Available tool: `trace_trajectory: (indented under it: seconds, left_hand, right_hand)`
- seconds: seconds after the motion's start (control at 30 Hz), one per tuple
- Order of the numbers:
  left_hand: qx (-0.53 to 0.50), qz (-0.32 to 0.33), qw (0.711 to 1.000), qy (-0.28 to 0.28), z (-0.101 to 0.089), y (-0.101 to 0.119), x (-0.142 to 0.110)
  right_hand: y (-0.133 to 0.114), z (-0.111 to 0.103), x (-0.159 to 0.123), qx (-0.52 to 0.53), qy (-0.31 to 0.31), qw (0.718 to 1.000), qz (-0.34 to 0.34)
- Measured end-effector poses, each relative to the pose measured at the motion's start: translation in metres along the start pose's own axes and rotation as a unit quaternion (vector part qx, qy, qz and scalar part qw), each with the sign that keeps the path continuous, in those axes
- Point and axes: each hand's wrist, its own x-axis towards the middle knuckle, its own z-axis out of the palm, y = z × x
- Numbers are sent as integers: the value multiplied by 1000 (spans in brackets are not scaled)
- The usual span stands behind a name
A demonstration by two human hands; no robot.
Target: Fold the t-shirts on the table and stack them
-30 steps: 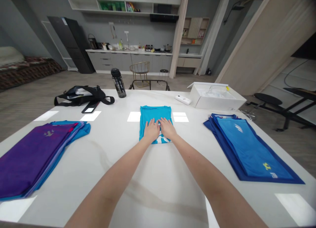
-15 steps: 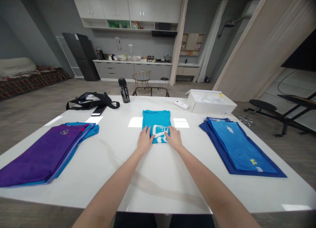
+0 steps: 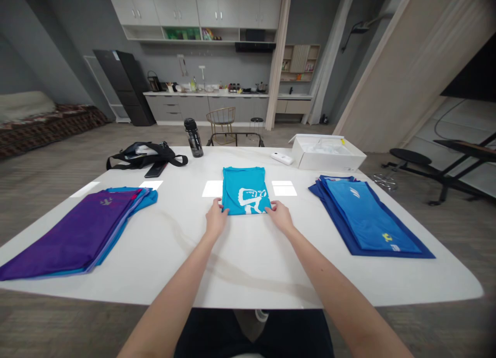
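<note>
My left hand and right hand pinch the shirt by its near corners; I should tension evenly, square to the near edge of the table.

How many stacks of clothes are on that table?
2: the purple-topped stack at left and the blue stack at right. The turquoise shirt between left hand and right hand looks single; anything beneath it would be hidden.

Soft, moderate indoor light; dimmer background | rectangular glare patches on white tabletop | wide-angle stretch at edges | floor slightly blurred
</note>
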Motion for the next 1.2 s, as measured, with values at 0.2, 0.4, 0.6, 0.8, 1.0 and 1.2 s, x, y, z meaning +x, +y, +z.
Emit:
trace_trajectory:
  seconds: [0.2, 0.4, 0.6, 0.8, 1.0, 1.2]
  left_hand:
    - [-21, 8, 1000, -7, -2, -15, -1]
    - [-58, 23, 998, -22, 0, -21, -3]
    - [-94, 13, 995, -37, -6, -25, -6]
    - [-78, -2, 997, -19, -6, -21, -9]
    - [-122, -18, 992, -10, -6, -18, -13]
    - [-205, -34, 978, -17, -6, -12, -11]
  right_hand:
    - [6, -2, -1, -17, -4, 1000, -24]
    - [11, 6, -5, -26, 33, 995, -91]
    - [19, 4, -5, 26, 10, 995, -92]
    - [17, 3, -5, 20, 7, 995, -96]
    - [10, 3, -11, -47, 56, 994, -76]
    - [6, 6, -12, -110, 66, 988, -83]
